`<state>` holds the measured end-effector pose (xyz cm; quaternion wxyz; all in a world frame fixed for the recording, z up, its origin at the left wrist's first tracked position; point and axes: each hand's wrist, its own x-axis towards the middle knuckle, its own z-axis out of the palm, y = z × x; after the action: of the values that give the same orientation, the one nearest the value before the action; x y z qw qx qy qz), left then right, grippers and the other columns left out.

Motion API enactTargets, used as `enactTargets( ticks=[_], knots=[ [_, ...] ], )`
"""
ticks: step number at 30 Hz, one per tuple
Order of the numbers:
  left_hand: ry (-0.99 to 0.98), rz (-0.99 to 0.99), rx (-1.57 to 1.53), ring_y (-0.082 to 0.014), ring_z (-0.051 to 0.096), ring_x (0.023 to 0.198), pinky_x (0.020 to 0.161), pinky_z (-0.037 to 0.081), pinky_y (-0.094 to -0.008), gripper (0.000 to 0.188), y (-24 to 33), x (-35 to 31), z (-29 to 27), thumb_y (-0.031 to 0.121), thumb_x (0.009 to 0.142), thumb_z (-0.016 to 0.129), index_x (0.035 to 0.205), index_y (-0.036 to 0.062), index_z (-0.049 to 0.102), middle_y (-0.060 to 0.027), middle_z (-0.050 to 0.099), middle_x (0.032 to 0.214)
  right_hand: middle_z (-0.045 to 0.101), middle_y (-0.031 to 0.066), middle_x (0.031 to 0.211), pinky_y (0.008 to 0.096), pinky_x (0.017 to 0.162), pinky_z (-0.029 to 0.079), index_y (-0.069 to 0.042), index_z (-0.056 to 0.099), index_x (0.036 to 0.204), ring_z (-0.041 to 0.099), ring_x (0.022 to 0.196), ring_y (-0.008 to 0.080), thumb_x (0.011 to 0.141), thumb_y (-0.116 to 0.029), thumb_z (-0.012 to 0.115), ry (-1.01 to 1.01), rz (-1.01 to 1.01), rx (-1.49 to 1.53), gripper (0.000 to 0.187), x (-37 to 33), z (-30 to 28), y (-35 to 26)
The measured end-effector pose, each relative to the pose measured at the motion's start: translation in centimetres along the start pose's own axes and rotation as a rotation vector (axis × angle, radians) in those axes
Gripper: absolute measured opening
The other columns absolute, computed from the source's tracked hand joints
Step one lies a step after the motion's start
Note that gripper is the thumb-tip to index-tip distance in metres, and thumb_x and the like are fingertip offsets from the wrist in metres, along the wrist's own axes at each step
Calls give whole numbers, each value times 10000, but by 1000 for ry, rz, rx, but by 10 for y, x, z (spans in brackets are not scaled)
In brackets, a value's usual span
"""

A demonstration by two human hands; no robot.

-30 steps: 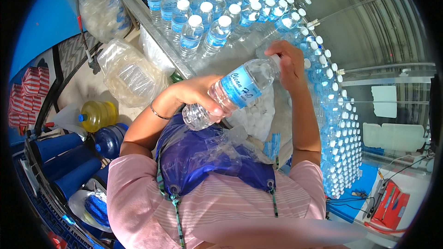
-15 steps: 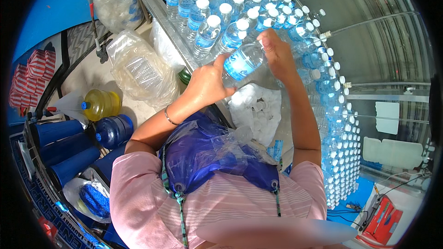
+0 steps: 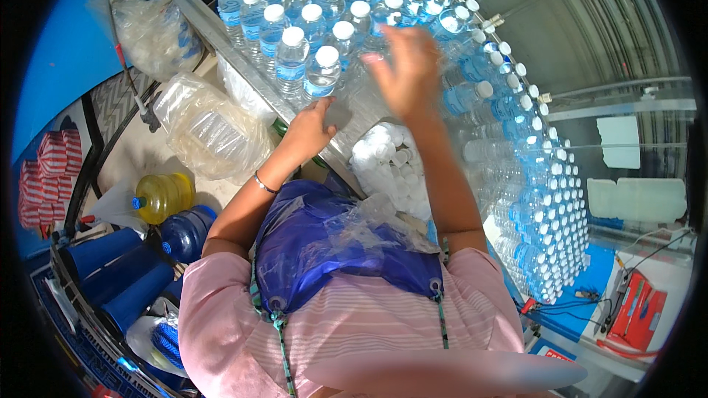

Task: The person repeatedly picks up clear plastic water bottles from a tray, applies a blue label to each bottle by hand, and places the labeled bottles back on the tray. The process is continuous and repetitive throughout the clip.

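A capped clear water bottle with a blue label and white cap stands upright at the near edge of the bottle group. My left hand is at its base, fingertips against or just beside it, thumb held apart, not wrapped round it. My right hand is raised to the right of that bottle, blurred by motion, with thumb and fingers apart and nothing seen between them. Below my right hand, a white bag holds loose white caps. Many similar capped bottles stand in rows behind.
A metal table rim runs along the left of the bottles. More bottles curve down the right side, some lying on their sides. Left on the floor are a plastic bag, a yellow jug and a blue jug.
The bottle that both hands held tilted now stands upright among the others. My right hand has let go and lifted away; my left hand has moved left and loosened from it.
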<state>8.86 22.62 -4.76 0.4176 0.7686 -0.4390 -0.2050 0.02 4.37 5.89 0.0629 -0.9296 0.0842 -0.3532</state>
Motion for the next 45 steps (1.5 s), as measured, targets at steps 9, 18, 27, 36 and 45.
enactTargets(
  ticks=[9, 18, 27, 36, 45],
  knots=[
    [-107, 369, -90, -393, 564, 1140, 946, 475, -439, 682, 84, 47, 57, 199, 754, 752, 1337, 1, 460, -253, 565, 1250, 532, 174, 1140, 436, 888, 451, -49, 603, 1201, 554, 1035, 325, 913, -137, 620, 194, 362, -126, 302, -90, -49, 101],
    [-459, 407, -314, -346, 678, 877, 789, 531, -402, 740, 147, 57, 61, 252, 596, 846, 1216, -5, 533, -205, 691, 908, 616, 150, 1187, 447, 1001, 443, -26, 591, 1192, 613, 1117, 310, 982, -311, 543, 515, 349, 931, 357, -77, -125, 46],
    [-600, 165, -334, -170, 625, 642, 645, 542, -316, 531, 153, 36, 27, 182, 679, 811, 1107, -46, 596, -77, 686, 896, 671, 108, 991, 317, 826, 496, 4, 638, 1109, 648, 866, 214, 997, -384, 500, 177, 658, 465, 427, -76, -145, 34],
    [-978, 48, -501, -116, 602, 752, 600, 483, -254, 385, 136, 18, 17, 127, 686, 808, 1004, -19, 648, -78, 667, 862, 535, 105, 713, 314, 582, 402, 11, 557, 810, 519, 632, 209, 982, -374, 461, -91, 409, 366, 432, -73, -171, 31],
    [-1452, -235, -1260, -315, 692, 827, 711, 576, -406, 691, 131, 8, 19, 189, 625, 817, 1199, -79, 539, -208, 680, 945, 565, 105, 661, 331, 573, 420, 8, 574, 801, 544, 595, 249, 1000, -392, 422, 72, 169, 472, 473, -77, -171, 25]
  ],
)
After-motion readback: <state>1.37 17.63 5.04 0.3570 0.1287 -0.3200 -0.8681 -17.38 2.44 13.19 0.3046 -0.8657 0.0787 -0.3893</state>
